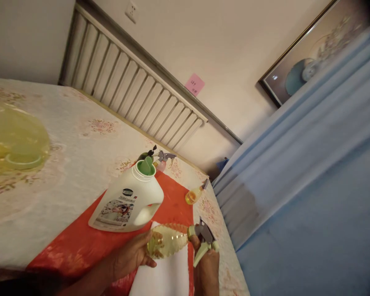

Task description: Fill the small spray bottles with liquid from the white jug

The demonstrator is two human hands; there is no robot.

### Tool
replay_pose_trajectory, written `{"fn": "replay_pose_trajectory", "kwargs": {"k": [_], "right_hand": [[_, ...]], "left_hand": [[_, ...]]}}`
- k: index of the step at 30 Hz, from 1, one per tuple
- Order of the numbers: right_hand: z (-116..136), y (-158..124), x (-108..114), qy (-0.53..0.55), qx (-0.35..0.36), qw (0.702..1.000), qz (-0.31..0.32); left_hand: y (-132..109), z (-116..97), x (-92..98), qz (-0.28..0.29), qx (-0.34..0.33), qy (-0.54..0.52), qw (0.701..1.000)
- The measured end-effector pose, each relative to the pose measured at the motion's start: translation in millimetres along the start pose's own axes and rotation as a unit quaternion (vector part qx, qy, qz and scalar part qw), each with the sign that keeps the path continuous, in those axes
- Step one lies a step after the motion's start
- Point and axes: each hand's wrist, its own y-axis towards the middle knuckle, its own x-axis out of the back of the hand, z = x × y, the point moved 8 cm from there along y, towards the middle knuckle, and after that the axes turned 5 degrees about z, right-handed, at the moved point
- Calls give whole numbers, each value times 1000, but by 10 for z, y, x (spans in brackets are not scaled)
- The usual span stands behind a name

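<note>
At six o'clock, left hand (132,257) steadies the spray bottle (168,242) sideways while right hand (207,263) grips its trigger head (205,238); detergent jug (129,201) stands at eleven o'clock.

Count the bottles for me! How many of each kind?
Spray bottles: 4, one in both hands, one orange, one pink, one dark green
Jugs: 1, white
Total: 5
</note>
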Motion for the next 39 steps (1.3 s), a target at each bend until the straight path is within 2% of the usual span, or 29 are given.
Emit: {"fn": "replay_pose_trajectory", "kwargs": {"k": [3, 6, 11, 15, 19, 26, 32, 39], "right_hand": [[-10, -8, -32, 10, 2, 1000, 19], [-10, 7, -17, 6, 2, 1000, 9], [-48, 37, 21, 13, -28, 999, -10], [-18, 32, 41, 8, -14, 1000, -18], [7, 14, 45, 7, -9, 1000, -19], [192, -42, 33, -54, -9, 998, -40], [246, -58, -64, -51, 1, 999, 4], [134, -33, -12, -28, 1, 1000, -11]], "left_hand": [[11, -50, 28, -33, -26, 4, 999], [-4, -77, 18, -49, -26, 21, 998], [-45, -120, -99, -6, -6, 59, 998], [-68, -148, -146, 11, 13, 82, 996], [-64, -78, -83, 11, 28, 86, 996], [-18, 25, 36, -7, 19, -2, 1000], [15, 39, 94, -42, 24, -9, 999], [-43, -11, -46, 26, 21, 49, 998]]}}
